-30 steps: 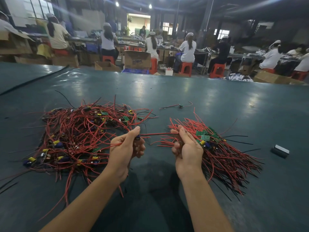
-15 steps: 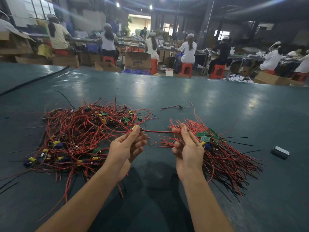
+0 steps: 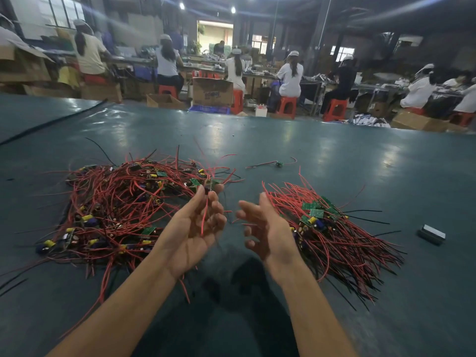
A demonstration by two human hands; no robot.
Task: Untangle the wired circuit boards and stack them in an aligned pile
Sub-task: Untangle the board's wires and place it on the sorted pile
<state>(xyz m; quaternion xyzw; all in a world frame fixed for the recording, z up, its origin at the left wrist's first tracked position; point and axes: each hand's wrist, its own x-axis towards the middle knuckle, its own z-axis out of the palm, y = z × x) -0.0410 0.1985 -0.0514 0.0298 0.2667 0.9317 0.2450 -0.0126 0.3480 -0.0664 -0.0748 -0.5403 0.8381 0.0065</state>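
Note:
A tangled heap of wired circuit boards (image 3: pixel 116 210), red wires with green boards and yellow-blue parts, lies on the left of the green table (image 3: pixel 309 155). On the right lies an aligned pile of boards (image 3: pixel 324 222) with its wires fanned toward the near right. My left hand (image 3: pixel 195 225), palm up, pinches one small board (image 3: pixel 209 188) at its fingertips, and that board's red wire hangs down across the palm. My right hand (image 3: pixel 265 228) is open, fingers spread, just left of the aligned pile and holding nothing.
A single wired board (image 3: pixel 278 164) lies alone behind the piles. A small grey block (image 3: pixel 431 234) sits at the right. Loose black wires trail at the left edge. Seated workers, cardboard boxes and red stools line the far side beyond the table.
My right hand has let go of the red wire and opened, moving slightly away from my left. My left hand has turned palm up, keeping the board, whose wire now hangs loose.

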